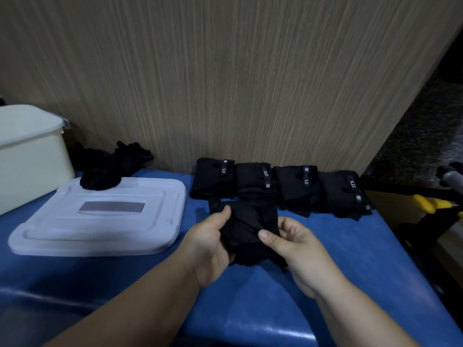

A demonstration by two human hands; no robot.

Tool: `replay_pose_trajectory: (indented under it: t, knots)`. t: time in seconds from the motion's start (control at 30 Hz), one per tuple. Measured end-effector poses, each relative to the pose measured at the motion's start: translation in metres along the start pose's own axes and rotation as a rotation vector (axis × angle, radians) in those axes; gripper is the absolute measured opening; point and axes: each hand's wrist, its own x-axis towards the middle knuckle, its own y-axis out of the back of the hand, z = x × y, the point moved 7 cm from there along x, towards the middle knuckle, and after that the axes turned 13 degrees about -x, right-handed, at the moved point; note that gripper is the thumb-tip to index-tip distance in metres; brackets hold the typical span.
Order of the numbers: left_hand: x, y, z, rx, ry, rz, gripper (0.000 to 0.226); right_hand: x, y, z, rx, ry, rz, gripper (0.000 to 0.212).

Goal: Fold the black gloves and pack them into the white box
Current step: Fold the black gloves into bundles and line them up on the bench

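Both my hands hold one black glove [246, 229] just above the blue table [325, 259]. My left hand [210, 244] grips its left side, thumb on top. My right hand [298, 246] pinches its right side with the thumb over the fabric. Behind it, several folded black gloves [280, 186] lie in a row along the wooden wall. A loose heap of unfolded black gloves [110, 166] sits at the back left, partly on the box's lid. The white box [27, 156] stands at the far left; its inside is hidden.
The translucent white lid [100, 221] lies flat on the table between the box and my hands. A wooden panel [225, 83] closes off the back. Past the table's right edge are a yellow-handled tool [433, 204] and dark floor.
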Motion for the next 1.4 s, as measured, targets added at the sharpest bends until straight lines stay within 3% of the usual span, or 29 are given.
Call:
replay_pose_trajectory:
  t: [0.17,0.3,0.37,0.47,0.57,0.67,0.73,0.83,0.93,1.03,1.13,1.27,1.4]
  knots:
    - [-0.005,-0.005,0.003,-0.119,0.031,-0.035,0.048,0.000,0.002,-0.003,-0.087,0.004,-0.007,0.017]
    - [-0.004,-0.007,0.005,-0.085,0.005,-0.087,0.036,-0.001,0.004,0.000,-0.118,-0.016,-0.046,0.041]
    - [-0.002,-0.006,0.006,-0.030,-0.041,-0.102,0.036,-0.002,0.005,-0.001,-0.118,-0.021,-0.036,0.043]
    - [0.000,-0.007,0.002,0.053,-0.060,-0.135,0.040,0.000,0.008,0.001,-0.101,-0.044,-0.017,0.033]
    - [0.001,-0.007,0.002,0.137,-0.085,-0.141,0.043,0.000,0.011,0.001,-0.137,-0.054,0.004,0.009]
    - [0.005,-0.005,0.009,0.210,-0.162,-0.068,0.051,0.000,0.018,0.006,-0.242,-0.084,0.071,0.005]
    - [0.007,0.000,0.018,0.405,-0.291,0.028,0.065,0.000,0.029,0.007,-0.483,-0.087,0.175,0.007]
    - [0.001,-0.001,0.032,1.056,-0.616,0.140,0.070,-0.006,0.033,0.000,-1.098,-0.089,0.212,0.021]
    - [-0.007,-0.021,0.021,1.468,-0.808,-0.031,0.051,-0.011,0.029,-0.013,-1.316,-0.028,0.279,0.038]
    - [-0.003,-0.024,0.000,1.689,-0.707,-0.143,0.057,-0.010,0.024,-0.018,-1.318,0.126,0.279,0.049]
    - [0.006,-0.012,-0.016,1.879,-0.478,-0.180,0.065,-0.005,0.009,-0.007,-1.333,0.230,0.046,0.056]
    - [0.009,-0.004,-0.020,2.018,-0.321,-0.221,0.067,-0.001,0.004,0.012,-1.419,0.126,-0.180,0.056]
    - [0.009,-0.001,-0.019,2.072,-0.262,-0.260,0.068,0.000,0.010,0.020,-1.528,-0.034,-0.254,0.060]
